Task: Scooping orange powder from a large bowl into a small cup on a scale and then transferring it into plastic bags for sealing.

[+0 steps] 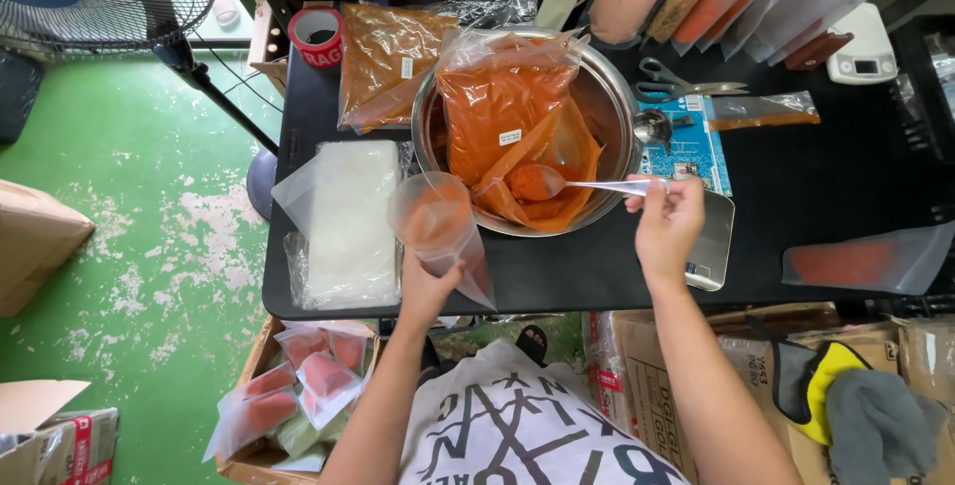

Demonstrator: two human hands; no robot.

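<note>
Left hand [426,286] grips open pouch [438,226] beside steel bowl [622,112]; right hand [668,226] grips loaded spoon [557,183]. Risk: powder spilling outside bowl, missing pouch mouth.

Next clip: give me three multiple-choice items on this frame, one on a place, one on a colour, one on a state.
1. Where is the large bag of powder?
A. in the metal bowl
B. on the floor
C. on the scale

2. What colour is the powder on the spoon?
A. white
B. orange-red
C. green

3. How is the small pouch in the left hand?
A. sealed flat
B. held with its mouth open
C. lying on the table

Answers: 1 A, it rests inside the rim; 2 B, same as the bag's; 3 B, its mouth gapes while the right hand holds the spoon.
</note>
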